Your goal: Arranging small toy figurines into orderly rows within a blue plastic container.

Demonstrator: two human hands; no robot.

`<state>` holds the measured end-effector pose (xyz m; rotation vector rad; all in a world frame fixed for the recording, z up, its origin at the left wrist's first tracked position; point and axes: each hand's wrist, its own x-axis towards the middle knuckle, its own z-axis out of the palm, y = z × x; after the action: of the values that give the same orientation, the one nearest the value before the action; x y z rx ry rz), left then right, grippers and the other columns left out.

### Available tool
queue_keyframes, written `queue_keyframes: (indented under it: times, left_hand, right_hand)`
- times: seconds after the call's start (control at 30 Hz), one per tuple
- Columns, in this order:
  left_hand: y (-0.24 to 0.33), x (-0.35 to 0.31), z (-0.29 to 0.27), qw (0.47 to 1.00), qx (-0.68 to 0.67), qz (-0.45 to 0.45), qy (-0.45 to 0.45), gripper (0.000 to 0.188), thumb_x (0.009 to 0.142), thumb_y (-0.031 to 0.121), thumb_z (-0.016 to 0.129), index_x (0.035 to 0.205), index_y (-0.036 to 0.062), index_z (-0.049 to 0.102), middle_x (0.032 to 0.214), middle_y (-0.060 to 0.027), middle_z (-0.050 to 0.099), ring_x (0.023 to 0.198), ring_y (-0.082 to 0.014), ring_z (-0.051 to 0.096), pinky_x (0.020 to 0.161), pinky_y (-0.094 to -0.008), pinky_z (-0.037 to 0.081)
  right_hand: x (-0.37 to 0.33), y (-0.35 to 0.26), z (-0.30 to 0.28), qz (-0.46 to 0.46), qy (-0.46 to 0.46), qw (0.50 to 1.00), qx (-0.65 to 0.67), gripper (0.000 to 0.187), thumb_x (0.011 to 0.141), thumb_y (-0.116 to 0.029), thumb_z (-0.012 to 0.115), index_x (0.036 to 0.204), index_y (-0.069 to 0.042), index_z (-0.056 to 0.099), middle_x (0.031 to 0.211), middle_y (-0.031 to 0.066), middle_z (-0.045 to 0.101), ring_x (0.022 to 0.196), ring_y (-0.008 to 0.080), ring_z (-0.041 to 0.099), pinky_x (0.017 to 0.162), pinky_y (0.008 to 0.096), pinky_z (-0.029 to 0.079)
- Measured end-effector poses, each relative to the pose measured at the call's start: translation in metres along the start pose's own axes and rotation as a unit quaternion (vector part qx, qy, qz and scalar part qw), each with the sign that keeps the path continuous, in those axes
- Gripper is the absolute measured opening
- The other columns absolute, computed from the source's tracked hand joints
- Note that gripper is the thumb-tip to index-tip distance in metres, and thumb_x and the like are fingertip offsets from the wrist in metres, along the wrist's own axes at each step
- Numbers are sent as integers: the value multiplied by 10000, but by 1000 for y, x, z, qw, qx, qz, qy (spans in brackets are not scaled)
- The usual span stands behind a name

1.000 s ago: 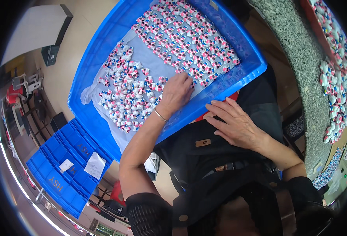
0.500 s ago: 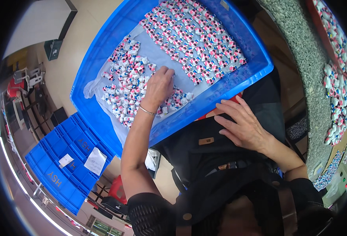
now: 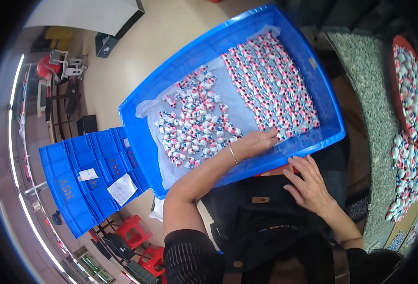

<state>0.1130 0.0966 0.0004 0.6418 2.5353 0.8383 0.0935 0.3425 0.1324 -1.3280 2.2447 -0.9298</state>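
A blue plastic tray (image 3: 193, 47), lined with a thin white sheet (image 3: 218, 71), lies tilted before me. Its right part holds neat rows of small white, pink and blue painted figurines (image 3: 275, 85); a loose heap of similar figurines (image 3: 194, 125) covers the left part. Reaching across the tray's near side, my left hand (image 3: 258, 143) has its fingers pinched at the near end of the rows, on a small figurine mostly hidden by the fingertips. My right hand (image 3: 310, 185) holds nothing; its fingers are spread beside the tray's near rim.
Blue crates (image 3: 83, 180) with paper slips stand at the left. To the right runs a speckled stone counter (image 3: 372, 94), with more figurines (image 3: 410, 146) heaped at its far side. Red stools (image 3: 133, 229) stand on the floor at lower left.
My left hand has moved right, from the loose heap to the near end of the rows. My right hand stays by the rim. The whole view has shifted, with the tray lower and further right.
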Motion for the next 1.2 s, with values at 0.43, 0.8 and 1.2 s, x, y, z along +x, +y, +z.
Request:
queue_keyframes:
  times: [0.43,0.8,1.2]
  left_hand:
    - [-134,-40,-96,853,197,-271,400,111,760,96,684,841,45,629,848,-119,604,819,-313,629,678,-427,524]
    - [-150,-3,-112,850,143,-229,451,171,787,84,659,947,63,601,919,-135,593,784,-336,634,659,-439,530]
    - [-177,-4,-89,717,131,-255,635,179,830,114,680,994,45,661,997,-125,620,846,-298,612,723,-376,523]
  right_hand:
    - [105,-21,21,-91,-12,994,52,413,780,-95,745,1164,-44,602,1295,179,522,1200,357,522,1029,496,406]
    - [172,13,64,-99,-10,995,1,416,793,-99,728,1185,-47,597,1322,175,494,1195,367,502,984,457,431]
    - [158,33,66,-51,-35,998,27,388,817,-111,714,1182,-34,608,1350,175,494,1184,358,522,970,440,460]
